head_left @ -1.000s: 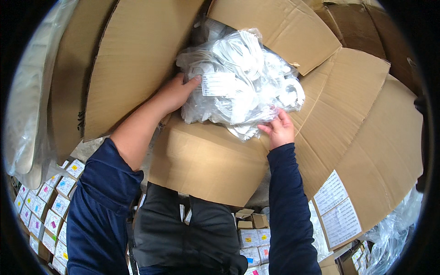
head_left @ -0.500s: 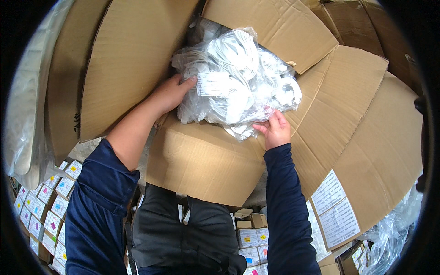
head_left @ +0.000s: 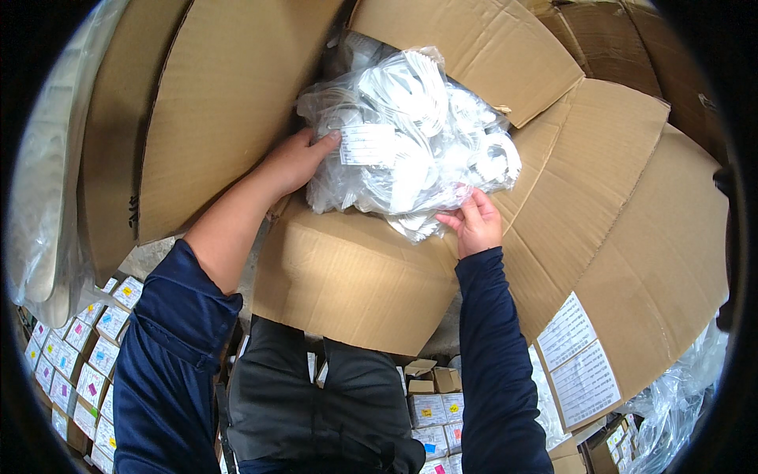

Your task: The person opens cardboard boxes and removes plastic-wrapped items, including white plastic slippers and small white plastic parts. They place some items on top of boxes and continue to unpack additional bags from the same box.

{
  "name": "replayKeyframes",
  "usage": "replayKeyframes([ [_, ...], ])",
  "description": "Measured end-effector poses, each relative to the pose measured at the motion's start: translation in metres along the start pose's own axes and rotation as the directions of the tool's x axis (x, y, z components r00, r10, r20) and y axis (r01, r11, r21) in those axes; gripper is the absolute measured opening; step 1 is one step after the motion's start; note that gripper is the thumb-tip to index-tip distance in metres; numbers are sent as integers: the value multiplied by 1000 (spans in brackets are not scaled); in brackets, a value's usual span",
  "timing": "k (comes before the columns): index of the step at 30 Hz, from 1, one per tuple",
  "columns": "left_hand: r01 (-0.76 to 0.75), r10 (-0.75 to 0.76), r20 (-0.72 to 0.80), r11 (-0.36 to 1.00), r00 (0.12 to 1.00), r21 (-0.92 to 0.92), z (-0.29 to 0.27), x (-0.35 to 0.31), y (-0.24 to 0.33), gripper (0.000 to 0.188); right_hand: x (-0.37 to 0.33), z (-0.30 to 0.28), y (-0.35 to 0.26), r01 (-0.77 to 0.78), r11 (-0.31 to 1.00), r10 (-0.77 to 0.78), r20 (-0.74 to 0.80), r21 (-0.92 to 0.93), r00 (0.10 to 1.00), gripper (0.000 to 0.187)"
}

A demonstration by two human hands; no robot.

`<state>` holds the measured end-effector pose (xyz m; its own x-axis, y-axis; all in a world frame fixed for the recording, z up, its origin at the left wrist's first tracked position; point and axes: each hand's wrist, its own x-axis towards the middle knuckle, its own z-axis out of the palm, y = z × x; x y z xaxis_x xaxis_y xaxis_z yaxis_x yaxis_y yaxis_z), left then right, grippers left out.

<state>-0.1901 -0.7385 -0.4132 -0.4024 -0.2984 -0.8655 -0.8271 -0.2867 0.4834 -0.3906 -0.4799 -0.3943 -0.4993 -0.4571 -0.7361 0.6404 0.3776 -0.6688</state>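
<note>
A clear plastic bag packed with coiled white cable-like strands sits at the mouth of an open cardboard box. On its left part is a white printed label. My left hand grips the bag's left side, thumb on the plastic beside the label and the other fingers hidden behind. At the lower right edge, my right hand pinches the plastic between thumb and fingers. Beyond this bag, another clear bag is partly visible inside the box.
Wide box flaps spread out around the opening; the right flap carries white label sheets. Rows of small labelled boxes stand at the lower left, with more between and beside my legs. Loose clear plastic lies at the lower right.
Almost nothing differs. Both hands keep their hold on the bag, which has shifted very slightly.
</note>
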Motion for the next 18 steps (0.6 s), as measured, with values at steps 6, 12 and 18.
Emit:
replayKeyframes([
  [6, -38, 39, -55, 999, 998, 20, 2, -1, 0, 80, -1, 1, -1, -3, 1000, 3, 4, 7, 1000, 27],
  [12, -52, 52, -24, 998, 998, -22, 1, -4, 3, 78, -2, 0, 0, -3, 1000, 3, 6, 14, 1000, 28],
  [18, -62, 61, -31, 998, 998, -25, 2, -6, 6, 76, -2, -2, 3, -3, 1000, 3, 1, -8, 1000, 27],
])
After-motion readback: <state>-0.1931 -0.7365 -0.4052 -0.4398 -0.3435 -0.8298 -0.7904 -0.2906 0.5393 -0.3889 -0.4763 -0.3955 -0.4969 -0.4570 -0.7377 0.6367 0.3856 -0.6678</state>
